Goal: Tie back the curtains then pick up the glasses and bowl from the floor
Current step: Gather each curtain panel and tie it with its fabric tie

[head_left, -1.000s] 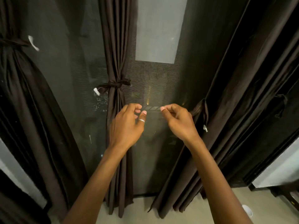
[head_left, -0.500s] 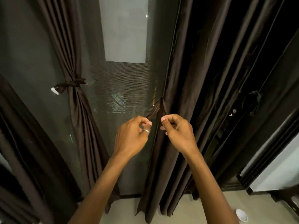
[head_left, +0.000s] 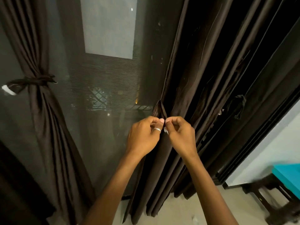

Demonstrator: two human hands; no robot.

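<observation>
Left hand (head_left: pixel 143 137) and right hand (head_left: pixel 181 135) pinch the tie-back loop (head_left: pixel 159 109) against the curtain (head_left: pixel 186 75), fingers (head_left: pixel 169 123) clamped, hiding its lower ends.

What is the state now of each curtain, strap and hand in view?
Left curtain: gathered, tied.
Right curtain: hanging loose, untied.
Strap: pinched between both hands, at the right curtain's edge.
Left hand: pinching the strap.
Right hand: pinching the strap.
Far strap: hanging slack.

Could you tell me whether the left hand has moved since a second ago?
Yes: the left hand has moved right, away from the tied curtain, over to the loose curtain, pinching its tie loop.
</observation>
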